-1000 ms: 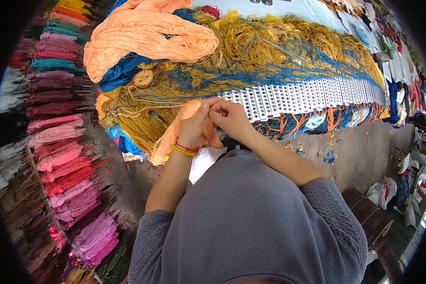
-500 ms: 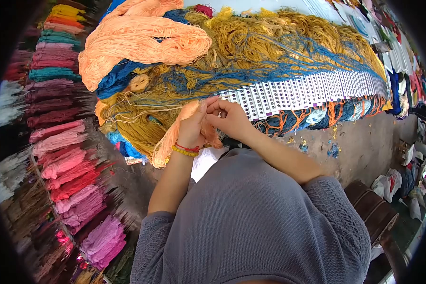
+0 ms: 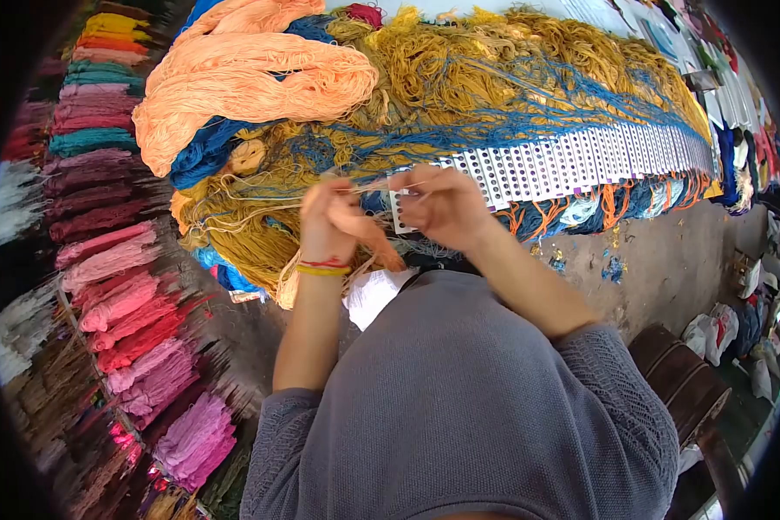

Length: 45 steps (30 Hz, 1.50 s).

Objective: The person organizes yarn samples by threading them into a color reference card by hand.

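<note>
My left hand [image 3: 328, 221] grips a bundle of peach yarn [image 3: 373, 243] that hangs down past my wrist. My right hand [image 3: 442, 206] pinches thin peach strands stretched between the two hands, and it rests on the near end of a white punched card strip [image 3: 572, 160]. Both hands are over a pile of mustard and blue yarn [image 3: 459, 87]. A large peach skein [image 3: 251, 82] lies at the pile's left end. My grey sweater fills the lower middle of the head view.
Rows of pink, red, maroon and teal yarn hanks [image 3: 121, 286] line the left side. Orange and blue threads hang below the card strip [image 3: 598, 212]. Bare concrete floor [image 3: 667, 269] lies to the right, with a dark bench [image 3: 685, 381] and bags beyond.
My hands have moved apart, left hand shifting left, drawing thin peach strands taut between them. Before, both hands were pressed together on the peach bundle.
</note>
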### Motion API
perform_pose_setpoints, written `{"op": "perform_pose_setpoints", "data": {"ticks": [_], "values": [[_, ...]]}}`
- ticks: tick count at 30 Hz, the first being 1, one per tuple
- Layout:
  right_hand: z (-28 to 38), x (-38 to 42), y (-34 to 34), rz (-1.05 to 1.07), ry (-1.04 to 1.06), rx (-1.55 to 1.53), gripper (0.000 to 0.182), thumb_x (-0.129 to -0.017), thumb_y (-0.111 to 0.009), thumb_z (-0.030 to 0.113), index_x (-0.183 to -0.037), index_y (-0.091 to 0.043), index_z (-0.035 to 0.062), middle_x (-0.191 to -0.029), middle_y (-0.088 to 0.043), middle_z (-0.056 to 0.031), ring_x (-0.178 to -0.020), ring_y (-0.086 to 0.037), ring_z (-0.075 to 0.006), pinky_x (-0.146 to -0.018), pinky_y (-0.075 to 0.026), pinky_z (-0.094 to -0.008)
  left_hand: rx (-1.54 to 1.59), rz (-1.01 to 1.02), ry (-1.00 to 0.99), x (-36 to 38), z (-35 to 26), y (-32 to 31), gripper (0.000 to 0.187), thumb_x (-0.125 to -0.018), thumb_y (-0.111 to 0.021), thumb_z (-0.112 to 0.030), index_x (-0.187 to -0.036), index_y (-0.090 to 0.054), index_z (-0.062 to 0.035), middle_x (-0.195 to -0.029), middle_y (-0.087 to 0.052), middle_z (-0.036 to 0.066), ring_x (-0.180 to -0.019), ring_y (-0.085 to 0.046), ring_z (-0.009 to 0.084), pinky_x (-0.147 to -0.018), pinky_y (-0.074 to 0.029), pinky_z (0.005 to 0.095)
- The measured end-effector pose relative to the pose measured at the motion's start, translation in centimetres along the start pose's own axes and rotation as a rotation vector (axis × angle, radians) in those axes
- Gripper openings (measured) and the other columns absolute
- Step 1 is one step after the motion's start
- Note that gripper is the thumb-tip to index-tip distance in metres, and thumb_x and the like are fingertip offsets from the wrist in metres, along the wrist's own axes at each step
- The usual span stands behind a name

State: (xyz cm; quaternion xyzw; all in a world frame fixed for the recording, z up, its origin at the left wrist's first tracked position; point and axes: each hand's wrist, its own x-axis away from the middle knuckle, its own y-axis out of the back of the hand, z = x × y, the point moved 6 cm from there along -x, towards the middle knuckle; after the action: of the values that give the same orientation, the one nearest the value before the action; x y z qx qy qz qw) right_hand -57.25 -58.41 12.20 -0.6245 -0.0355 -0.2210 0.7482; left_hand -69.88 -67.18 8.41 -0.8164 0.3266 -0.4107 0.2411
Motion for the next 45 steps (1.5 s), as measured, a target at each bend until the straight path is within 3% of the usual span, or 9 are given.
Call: {"op": "perform_pose_setpoints", "data": {"ticks": [5,13,15,16,17,18,24,30,45], "values": [[11.4,3.8,3.3,0.302,0.144,-0.029,0.013,-0.075,-0.049,0.017,-0.067,-0.045,0.0063,-0.059,-0.04,-0.0001,-0.048,-0.036,-0.0084,-0.05,-0.034,-0.0247,0.298,0.115,-0.112,-1.3,-10.6,7.1,0.018,-0.087,-0.047,-0.018,-0.073,-0.052,-0.0072,-0.063,-0.045,-0.001,-0.05,-0.039,0.0077,-0.048,-0.035,0.0213],[48.1,30.3,20.1,-0.905,1.325,0.496,0.013,-0.076,-0.051,0.011,-0.064,-0.05,0.0068,-0.061,-0.049,-0.0038,-0.054,-0.047,-0.0155,-0.051,-0.04,-0.0286,-0.243,-0.456,-0.625,2.4,-25.9,12.1,0.022,-0.087,-0.048,-0.019,-0.067,-0.05,-0.009,-0.06,-0.047,-0.002,-0.047,-0.037,0.0065,-0.044,-0.033,0.0207],[46.4,31.4,14.7,-1.184,1.557,0.963,0.014,-0.076,-0.052,0.016,-0.068,-0.054,0.004,-0.063,-0.053,-0.0045,-0.054,-0.05,-0.015,-0.051,-0.042,-0.0271,-0.53,-0.529,-0.702,0.6,-22.7,9.5,0.014,-0.081,-0.057,-0.017,-0.071,-0.054,-0.0072,-0.06,-0.045,-0.005,-0.049,-0.04,0.0059,-0.044,-0.034,0.0185],[44.0,27.9,12.3,-1.31,1.537,1.604,0.014,-0.078,-0.05,0.016,-0.073,-0.057,0.0047,-0.068,-0.054,-0.0037,-0.058,-0.05,-0.013,-0.054,-0.042,-0.026,-0.36,-0.092,-0.339,-1.1,-17.8,6.6,0.011,-0.08,-0.058,-0.017,-0.073,-0.055,-0.0086,-0.059,-0.042,-0.005,-0.048,-0.04,0.0058,-0.041,-0.032,0.0196],[39.4,23.0,10.6,-1.138,1.59,1.996,0.017,-0.081,-0.048,0.016,-0.075,-0.059,0.0053,-0.071,-0.053,-0.0022,-0.062,-0.048,-0.0117,-0.056,-0.04,-0.0244,-1.16,-0.068,-0.647,-1.7,-14.5,3.5,0.011,-0.081,-0.056,-0.018,-0.072,-0.053,-0.0122,-0.057,-0.04,-0.006,-0.045,-0.036,0.0043,-0.037,-0.028,0.0201],[36.7,18.1,12.6,-0.874,1.339,1.535,0.016,-0.082,-0.046,0.016,-0.08,-0.058,0.0054,-0.075,-0.054,-0.0022,-0.066,-0.05,-0.0119,-0.058,-0.041,-0.0249,-0.417,-0.192,-0.117,-3.1,-8.3,2.8,0.008,-0.082,-0.054,-0.019,-0.077,-0.053,-0.0129,-0.057,-0.039,-0.007,-0.045,-0.035,0.0036,-0.035,-0.025,0.0197],[11.3,-0.7,15.9,-0.505,0.56,1.105,0.017,-0.079,-0.054,0.005,-0.095,-0.05,0.0021,-0.069,-0.059,-0.0076,-0.06,-0.058,-0.0132,-0.055,-0.047,-0.025,-0.647,-0.148,0.447,-7.3,9.5,1.5,0.018,-0.084,-0.053,-0.024,-0.086,-0.06,-0.0075,-0.061,-0.048,-0.005,-0.049,-0.041,0.0045,-0.038,-0.025,0.0178],[6.0,-2.8,17.3,-0.555,0.234,1.325,0.014,-0.081,-0.052,0.017,-0.08,-0.058,0.0043,-0.064,-0.061,-0.0065,-0.058,-0.06,-0.0183,-0.055,-0.047,-0.0292,-1.047,-0.023,0.555,-8.6,13.1,1.7,0.027,-0.088,-0.047,-0.029,-0.099,-0.057,-0.0062,-0.092,-0.06,0.003,-0.076,-0.058,0.0151,-0.064,-0.042,0.0252],[5.6,-3.3,14.9,-0.498,0.274,1.817,0.012,-0.077,-0.055,0.02,-0.079,-0.057,0.0084,-0.066,-0.058,-0.0087,-0.062,-0.058,-0.0287,-0.055,-0.046,-0.0379,-0.848,0.103,0.496,-10.0,15.6,1.3,0.023,-0.087,-0.039,-0.017,-0.086,-0.056,-0.0012,-0.072,-0.059,0.01,-0.061,-0.058,0.0179,-0.058,-0.047,0.0271]]}}
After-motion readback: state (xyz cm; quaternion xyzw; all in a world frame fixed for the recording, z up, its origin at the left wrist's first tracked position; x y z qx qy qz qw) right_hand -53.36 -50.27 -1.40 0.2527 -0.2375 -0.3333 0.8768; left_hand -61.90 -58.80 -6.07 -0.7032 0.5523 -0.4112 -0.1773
